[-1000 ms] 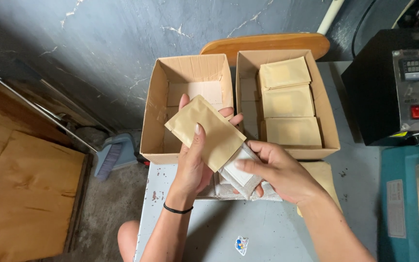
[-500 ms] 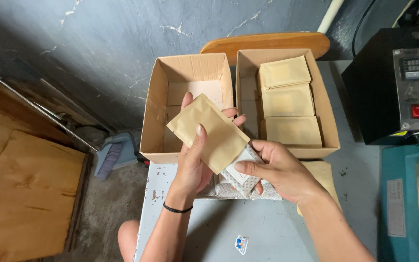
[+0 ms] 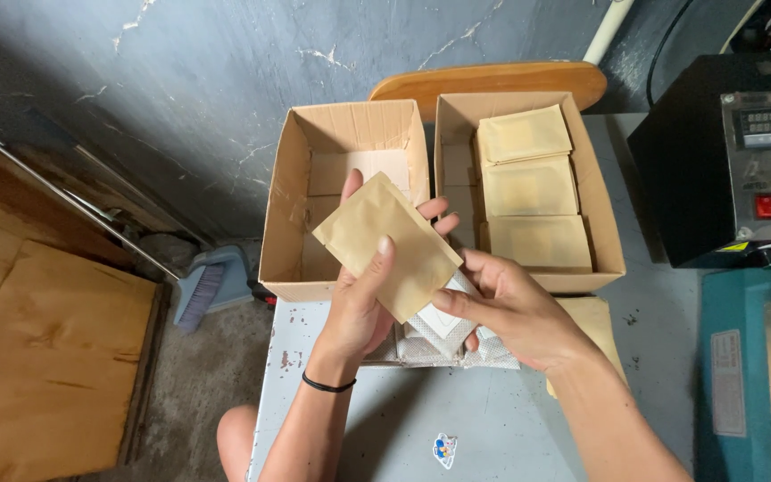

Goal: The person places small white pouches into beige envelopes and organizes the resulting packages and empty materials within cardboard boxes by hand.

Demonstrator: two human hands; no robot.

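Above the table's (image 3: 493, 428) far edge, your left hand (image 3: 363, 303) grips the brown pouch (image 3: 385, 245); your right hand (image 3: 515, 308) has pushed the white packet (image 3: 443, 317) deeper into its mouth since a second ago.

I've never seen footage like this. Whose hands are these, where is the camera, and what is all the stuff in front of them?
The camera sits on a person's head and looks down, so both hands are that person's own. The left hand, with a black band on its wrist, holds a brown paper pouch. The right hand pinches a white packet at the pouch's open end, above a small pile of similar packets. They work over a grey table. Behind stand two cardboard boxes: the left box looks nearly empty, the right box holds three flat brown pouches in a row. At the right is a black machine with small displays and buttons.
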